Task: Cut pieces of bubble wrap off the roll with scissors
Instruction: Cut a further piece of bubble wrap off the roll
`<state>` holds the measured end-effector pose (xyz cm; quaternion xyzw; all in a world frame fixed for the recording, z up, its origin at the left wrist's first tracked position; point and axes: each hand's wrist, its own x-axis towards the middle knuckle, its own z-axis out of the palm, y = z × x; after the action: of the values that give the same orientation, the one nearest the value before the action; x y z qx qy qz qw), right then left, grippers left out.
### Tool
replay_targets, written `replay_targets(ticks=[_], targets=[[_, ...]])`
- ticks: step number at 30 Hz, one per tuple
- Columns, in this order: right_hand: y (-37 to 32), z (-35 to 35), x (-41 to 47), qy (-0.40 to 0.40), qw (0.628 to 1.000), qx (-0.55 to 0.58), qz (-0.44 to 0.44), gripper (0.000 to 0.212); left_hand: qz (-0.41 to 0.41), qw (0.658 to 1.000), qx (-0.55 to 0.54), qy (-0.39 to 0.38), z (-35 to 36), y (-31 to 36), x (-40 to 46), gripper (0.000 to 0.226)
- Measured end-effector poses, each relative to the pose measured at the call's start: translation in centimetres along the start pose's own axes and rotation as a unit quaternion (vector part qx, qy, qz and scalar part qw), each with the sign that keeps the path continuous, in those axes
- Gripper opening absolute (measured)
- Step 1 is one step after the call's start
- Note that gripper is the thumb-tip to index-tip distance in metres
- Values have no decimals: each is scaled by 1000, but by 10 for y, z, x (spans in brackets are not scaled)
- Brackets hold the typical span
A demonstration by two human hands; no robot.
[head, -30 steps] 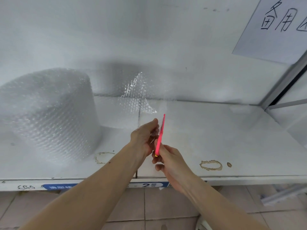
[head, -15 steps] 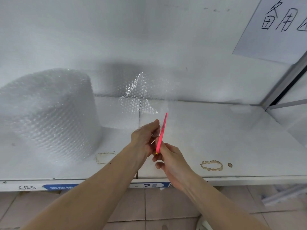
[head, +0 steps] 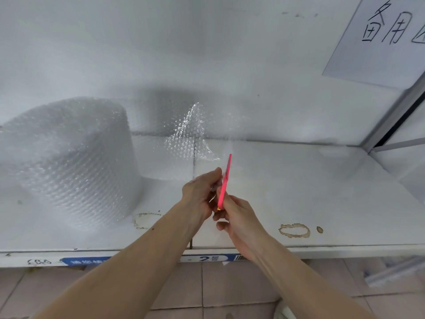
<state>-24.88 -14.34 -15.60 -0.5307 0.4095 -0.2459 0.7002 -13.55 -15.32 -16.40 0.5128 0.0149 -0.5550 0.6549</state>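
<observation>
bubble wrap roll stands upright at the left of the frame on the white shelf.
a clear bumpy sheet trails to the centre; left hand pinches its edge, right hand grips pink scissors.

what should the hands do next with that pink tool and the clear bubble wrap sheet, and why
Probably push the slim pink cutting tool forward, away from the body, through the clear bubble wrap sheet. The right hand grips its lower end, the left hand pinches the sheet's near edge beside it, and the sheet is still joined to the big bubble wrap roll.
</observation>
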Motion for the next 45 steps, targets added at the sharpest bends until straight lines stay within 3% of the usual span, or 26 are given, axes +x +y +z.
replay_targets(ticks=[45], targets=[[-16, -6, 14, 24, 1000, 14, -11, 39, 21, 1000, 22, 4, 1, 0, -13, 15]])
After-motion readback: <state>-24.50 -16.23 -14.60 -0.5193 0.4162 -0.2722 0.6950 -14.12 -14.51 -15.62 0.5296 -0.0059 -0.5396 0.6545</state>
